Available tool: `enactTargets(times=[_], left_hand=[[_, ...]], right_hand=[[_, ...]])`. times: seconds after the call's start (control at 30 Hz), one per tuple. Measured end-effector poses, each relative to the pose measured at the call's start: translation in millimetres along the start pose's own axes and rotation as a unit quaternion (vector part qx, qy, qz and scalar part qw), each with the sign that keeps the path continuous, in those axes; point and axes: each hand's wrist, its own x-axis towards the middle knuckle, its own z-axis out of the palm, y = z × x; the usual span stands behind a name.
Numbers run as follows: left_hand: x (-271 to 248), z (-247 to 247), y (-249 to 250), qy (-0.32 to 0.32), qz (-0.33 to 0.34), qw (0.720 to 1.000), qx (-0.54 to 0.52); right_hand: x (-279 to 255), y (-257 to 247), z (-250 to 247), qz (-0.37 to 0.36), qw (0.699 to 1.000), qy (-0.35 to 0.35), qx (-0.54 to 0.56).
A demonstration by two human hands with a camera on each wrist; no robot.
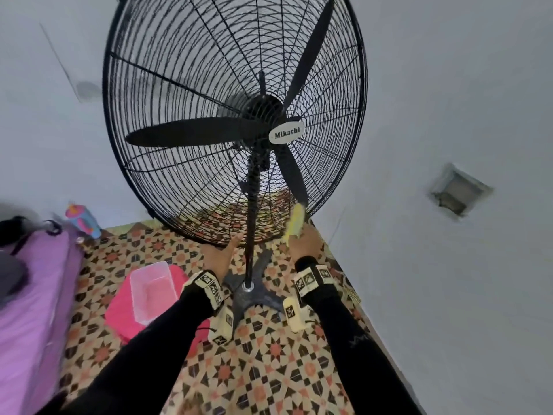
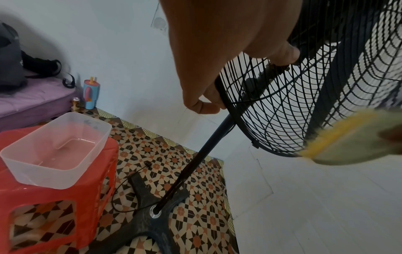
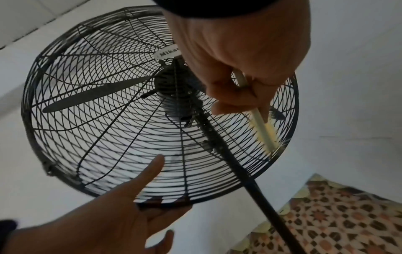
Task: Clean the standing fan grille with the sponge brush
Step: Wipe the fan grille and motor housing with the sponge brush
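Note:
The black standing fan grille [image 1: 179,70] tilts toward me on its pole [image 1: 251,229]; the blades inside stand still. My left hand [image 1: 220,256] holds the grille's bottom rim, its fingers [image 2: 202,106] curled behind the rim and its thumb [image 3: 156,165] lying up along the wires. My right hand [image 1: 303,242] grips the handle of the yellow-green sponge brush [image 1: 295,220]. The brush head [image 3: 264,132] lies against the wires at the grille's lower right edge, blurred in the left wrist view [image 2: 339,142].
A clear tub of water [image 1: 152,289] sits on a red plastic stool [image 1: 119,313] left of the fan's cross base [image 1: 254,295]. A purple mattress [image 1: 30,310] and a blue bottle [image 1: 83,220] stand farther left. White walls close in behind and right; a cable [image 2: 121,194] crosses the patterned floor.

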Motion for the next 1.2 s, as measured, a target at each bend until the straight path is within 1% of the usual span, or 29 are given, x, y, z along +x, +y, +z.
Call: enactTargets(times=[0.03, 0.1, 0.17, 0.2, 0.23, 0.3, 0.33, 0.37, 0.4, 0.43, 0.5, 0.53, 0.57, 0.6, 0.67, 0.7, 0.73, 0.77, 0.83, 0.87, 0.9, 0.93, 1.0, 1.03, 1.07, 1.1, 1.17, 1.2], left_hand=[[-4, 0, 4, 0.005, 0.005, 1.0, 0.004], [-9, -2, 9, -0.003, 0.006, 1.0, 0.005], [-10, -4, 12, -0.015, 0.011, 1.0, 0.006], [-7, -4, 11, -0.018, 0.012, 1.0, 0.005], [-4, -4, 8, -0.016, 0.004, 1.0, 0.007], [0, -3, 4, -0.01, -0.006, 1.0, 0.001], [-2, -3, 6, -0.018, -0.007, 1.0, -0.01], [-14, -4, 14, -0.021, -0.001, 1.0, -0.02], [-19, -4, 19, -0.024, 0.002, 0.999, -0.024], [-23, -4, 22, -0.022, 0.003, 1.0, -0.017], [-24, -6, 24, -0.025, -0.007, 1.0, -0.008], [-21, -6, 22, -0.025, -0.002, 1.0, -0.014], [-20, -6, 21, -0.018, 0.0, 1.0, -0.019], [-20, -6, 21, -0.015, 0.0, 1.0, -0.016], [-11, -5, 12, -0.006, -0.024, 1.0, 0.013], [-9, -5, 9, -0.005, -0.024, 0.999, 0.022], [-5, -2, 4, -0.009, -0.02, 0.999, 0.027], [2, 1, -1, -0.003, -0.015, 1.0, 0.027], [4, 1, 0, -0.009, -0.028, 0.999, 0.025], [3, -1, 1, -0.01, -0.028, 0.999, 0.015], [4, 1, 0, -0.006, -0.025, 0.999, 0.019], [-6, -1, 7, -0.005, -0.021, 1.0, 0.019], [-13, -4, 13, -0.006, -0.005, 1.0, 0.004], [-18, -5, 18, -0.007, -0.002, 1.0, -0.004], [-22, -6, 20, -0.012, 0.002, 1.0, -0.008], [-32, -7, 28, -0.014, 0.011, 1.0, -0.014], [-40, -9, 35, -0.015, 0.015, 1.0, -0.01], [-43, -10, 36, -0.015, 0.018, 1.0, -0.008]], right_hand=[[-7, -2, 7, -0.027, 0.999, -0.02, -0.012], [-26, -8, 15, -0.076, 0.993, -0.089, -0.016], [-34, -9, 11, -0.087, 0.986, -0.144, 0.018], [-29, -7, 6, -0.077, 0.986, -0.143, 0.03], [-22, -5, 0, -0.062, 0.99, -0.118, 0.047], [-9, -8, -9, -0.031, 0.998, -0.028, 0.039], [-6, -10, -7, -0.019, 0.999, -0.001, 0.028], [-7, -13, -4, -0.013, 0.999, 0.001, 0.029], [-8, -14, 5, -0.016, 0.999, -0.02, 0.039], [-10, -13, 13, -0.033, 0.997, -0.056, 0.049], [-19, -15, 12, -0.071, 0.99, -0.114, 0.039], [-22, -16, 4, -0.083, 0.988, -0.127, 0.034], [-18, -15, -3, -0.081, 0.987, -0.129, 0.046], [-13, -14, -12, -0.064, 0.99, -0.113, 0.056], [0, -17, -25, -0.034, 0.996, -0.036, 0.068], [5, -18, -23, -0.03, 0.997, -0.008, 0.07], [4, -23, -19, -0.03, 0.998, -0.007, 0.063], [-1, -27, -14, -0.038, 0.998, -0.023, 0.051], [-10, -29, -3, -0.076, 0.992, -0.095, 0.026], [-13, -27, -5, -0.083, 0.988, -0.125, 0.037], [-14, -27, -10, -0.08, 0.986, -0.135, 0.059], [-12, -26, -15, -0.079, 0.988, -0.115, 0.071], [-3, -23, -18, -0.06, 0.995, -0.031, 0.07], [-2, -24, -18, -0.049, 0.997, -0.009, 0.062], [-3, -26, -16, -0.049, 0.997, -0.01, 0.057], [-6, -29, -15, -0.06, 0.996, -0.034, 0.052], [-10, -29, -12, -0.07, 0.99, -0.106, 0.067], [-9, -27, -11, -0.077, 0.986, -0.121, 0.08]])
